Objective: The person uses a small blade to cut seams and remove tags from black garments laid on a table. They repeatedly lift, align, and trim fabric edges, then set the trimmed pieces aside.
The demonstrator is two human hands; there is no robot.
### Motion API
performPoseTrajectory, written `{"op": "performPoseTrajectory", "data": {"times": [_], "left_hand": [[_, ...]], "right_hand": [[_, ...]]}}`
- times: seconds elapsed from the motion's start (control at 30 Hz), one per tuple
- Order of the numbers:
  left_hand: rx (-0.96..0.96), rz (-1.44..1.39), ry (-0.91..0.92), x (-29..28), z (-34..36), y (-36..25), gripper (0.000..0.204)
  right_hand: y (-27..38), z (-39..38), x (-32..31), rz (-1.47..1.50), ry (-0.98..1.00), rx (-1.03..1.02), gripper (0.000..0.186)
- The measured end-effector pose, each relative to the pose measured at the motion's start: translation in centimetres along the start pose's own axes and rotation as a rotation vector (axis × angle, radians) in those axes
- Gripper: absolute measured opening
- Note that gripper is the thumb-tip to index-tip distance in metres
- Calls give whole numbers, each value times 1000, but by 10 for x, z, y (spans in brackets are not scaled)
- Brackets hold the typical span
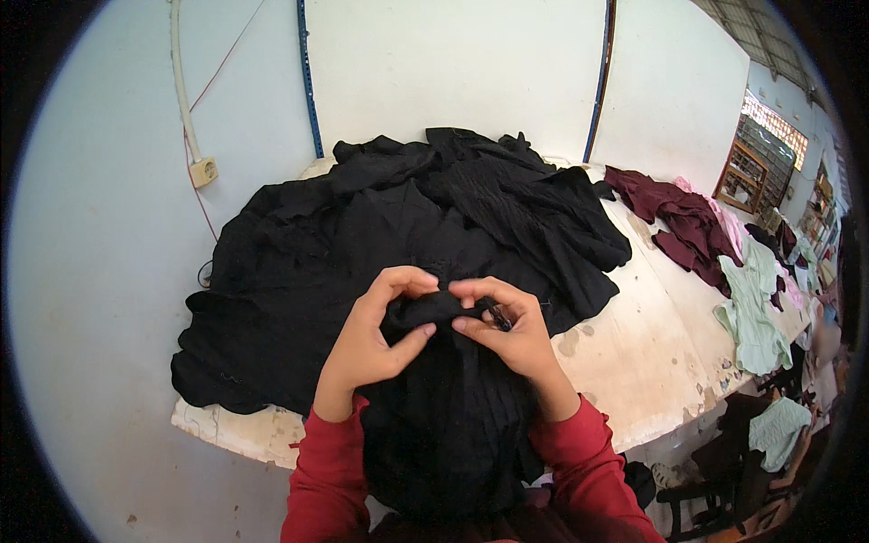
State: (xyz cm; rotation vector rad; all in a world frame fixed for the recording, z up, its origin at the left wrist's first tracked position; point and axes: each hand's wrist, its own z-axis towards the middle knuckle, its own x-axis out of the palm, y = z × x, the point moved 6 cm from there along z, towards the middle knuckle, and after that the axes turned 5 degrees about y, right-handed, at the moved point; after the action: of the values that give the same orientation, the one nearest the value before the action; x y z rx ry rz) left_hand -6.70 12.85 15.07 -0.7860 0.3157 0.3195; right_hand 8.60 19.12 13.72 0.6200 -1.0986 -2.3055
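Observation:
A black garment hangs from my fingers and drapes over the table's front edge into my lap. My left hand pinches a rolled or folded band of it between thumb and fingers. My right hand grips the same band a little to the right, thumb below and fingers above. Against the right palm lies a small, dark, shiny object, mostly hidden; its kind does not show. Right behind both hands spreads a big heap of black cloth, partly gathered in fine pleats.
The pale, worn table holds maroon cloth and a light green garment at the right. White panels stand behind it. A wall socket sits at left. Chairs with clothes stand at lower right.

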Motion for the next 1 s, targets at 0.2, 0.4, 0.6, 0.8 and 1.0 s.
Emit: {"op": "performPoseTrajectory", "data": {"times": [0.2, 0.4, 0.6, 0.8, 1.0], "left_hand": [[-100, 601, -32, -11, -19, -8, 36], [-145, 109, -112, 24, -54, -10, 13], [-398, -740, -356, 62, -93, 19, 14], [-389, -836, -413, 70, -106, 12, 18], [-371, -884, -457, 71, -106, 0, 13]], "right_hand": [[9, -24, -4, -138, -190, -161, 16], [-13, -66, 5, -88, -301, -156, 17], [9, -82, 8, -345, -240, 81, 33], [36, -98, 11, -507, -178, -66, 37], [40, -99, 25, -562, -271, -67, 28]]}}
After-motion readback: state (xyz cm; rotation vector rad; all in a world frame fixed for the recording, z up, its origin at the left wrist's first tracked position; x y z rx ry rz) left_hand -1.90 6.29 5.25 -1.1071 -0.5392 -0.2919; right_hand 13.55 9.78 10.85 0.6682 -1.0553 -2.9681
